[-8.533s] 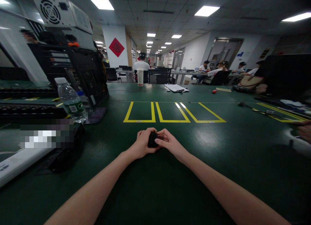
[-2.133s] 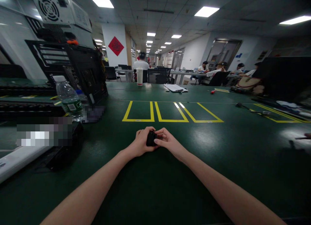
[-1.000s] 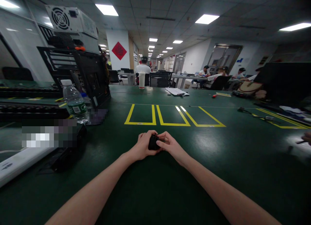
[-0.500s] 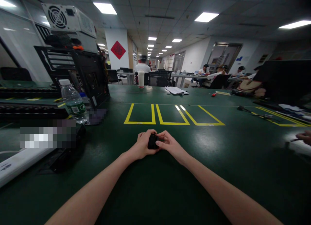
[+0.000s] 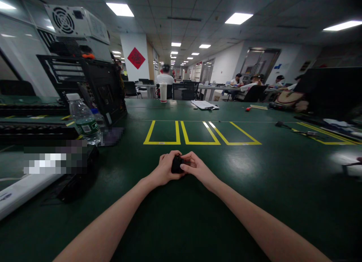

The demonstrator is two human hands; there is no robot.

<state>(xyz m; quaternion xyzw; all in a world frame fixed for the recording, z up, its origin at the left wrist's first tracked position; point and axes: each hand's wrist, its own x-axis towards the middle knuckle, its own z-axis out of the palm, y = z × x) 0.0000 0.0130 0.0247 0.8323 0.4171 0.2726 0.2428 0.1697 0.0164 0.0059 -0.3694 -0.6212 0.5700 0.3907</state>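
Observation:
A small black boxy object [image 5: 177, 165] is held between both hands just above or on the green table [image 5: 181, 216]; its kind is too dark to make out. My left hand [image 5: 165, 169] wraps round its left side, with the thumb below and the fingers over the top. My right hand [image 5: 195, 166] pinches its right side with thumb and fingertips. Beyond the hands lie three yellow tape outlines [image 5: 203, 143] on the table. The fingers partly hide the object.
On the left stand a water bottle [image 5: 85, 120], a black computer case [image 5: 106, 92] and a white bar-shaped thing [image 5: 25, 194]. Farther back are a white cup [image 5: 163, 93] and a clipboard [image 5: 205, 104]. A cable [image 5: 296, 131] lies at right. Several people sit in the background.
The view has shifted very slightly. Both hands keep their hold on the black object. At the right edge, another person's hand has gone out of view.

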